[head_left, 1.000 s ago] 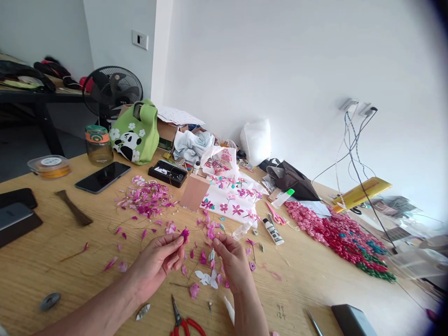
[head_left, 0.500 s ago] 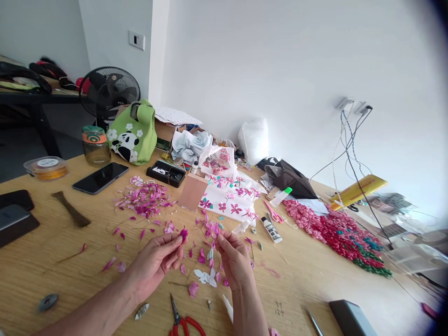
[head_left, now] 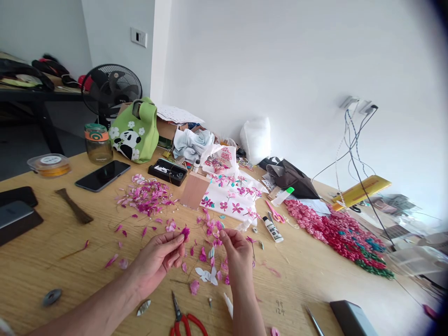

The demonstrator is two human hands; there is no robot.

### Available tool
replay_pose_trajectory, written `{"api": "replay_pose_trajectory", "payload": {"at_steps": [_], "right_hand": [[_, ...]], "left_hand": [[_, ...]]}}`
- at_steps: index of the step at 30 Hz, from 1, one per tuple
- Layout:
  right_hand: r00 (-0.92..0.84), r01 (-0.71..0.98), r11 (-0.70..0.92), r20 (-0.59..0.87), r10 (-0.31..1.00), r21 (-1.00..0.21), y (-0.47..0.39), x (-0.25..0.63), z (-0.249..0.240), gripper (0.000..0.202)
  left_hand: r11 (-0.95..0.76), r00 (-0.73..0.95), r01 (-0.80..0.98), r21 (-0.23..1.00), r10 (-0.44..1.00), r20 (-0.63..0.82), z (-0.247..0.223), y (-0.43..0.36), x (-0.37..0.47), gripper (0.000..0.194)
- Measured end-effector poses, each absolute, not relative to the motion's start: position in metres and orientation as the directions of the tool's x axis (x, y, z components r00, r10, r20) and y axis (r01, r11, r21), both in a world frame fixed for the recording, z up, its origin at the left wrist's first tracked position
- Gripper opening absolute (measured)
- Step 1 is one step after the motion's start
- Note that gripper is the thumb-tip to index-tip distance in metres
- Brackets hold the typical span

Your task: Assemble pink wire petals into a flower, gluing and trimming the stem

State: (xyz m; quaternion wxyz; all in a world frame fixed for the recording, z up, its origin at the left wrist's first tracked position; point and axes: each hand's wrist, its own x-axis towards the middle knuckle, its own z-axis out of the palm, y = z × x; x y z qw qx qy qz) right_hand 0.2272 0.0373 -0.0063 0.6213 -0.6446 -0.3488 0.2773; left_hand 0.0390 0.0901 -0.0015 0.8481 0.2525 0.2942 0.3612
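Thumb and fingers of my left hand pinch a small magenta flower above the table. To its right, my right hand is closed in a pinch, thumb against fingertips; whatever lies between them is too fine to make out. Below and between the hands lie loose pink petals and white petal-shaped pieces. A larger heap of pink petals is farther off, beyond my left hand. Red-handled pliers lie near the front edge of the view, between my forearms.
Behind the heap are a phone, a black box and a panda bag. A white sheet with flowers lies ahead. Rightward are a glue bottle, pink scissors and a pile of red-pink pieces.
The view has shifted slightly, so everything sits a little farther right. My right hand's fingertips have bent down somewhat; the left hand still pinches the magenta flower.
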Motion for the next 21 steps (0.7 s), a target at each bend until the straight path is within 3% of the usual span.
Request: {"api": "replay_pose_trajectory", "payload": {"at_steps": [4,12,16,19,21], "right_hand": [[0.450,0.356,-0.062,0.113,0.886,-0.932,0.039,0.221,-0.006,0.029],[0.496,0.680,-0.111,0.343,0.798,-0.725,0.040,0.231,-0.016,0.026],[0.484,0.618,-0.147,0.226,0.846,-0.772,0.038,0.232,-0.015,0.025],[0.387,0.526,-0.161,0.066,0.920,-0.835,0.035,0.232,-0.011,0.019],[0.312,0.548,-0.144,0.042,0.949,-0.824,0.032,0.232,-0.008,0.012]], "left_hand": [[0.607,0.572,-0.457,0.650,0.760,-0.308,0.000,0.090,0.039,0.015],[0.612,0.579,-0.459,0.643,0.756,-0.306,0.004,0.089,0.038,0.014],[0.616,0.583,-0.466,0.635,0.754,-0.303,0.004,0.090,0.038,0.013],[0.613,0.590,-0.462,0.642,0.752,-0.293,0.002,0.091,0.038,0.010],[0.606,0.587,-0.461,0.648,0.756,-0.289,0.000,0.091,0.038,0.009]]}}
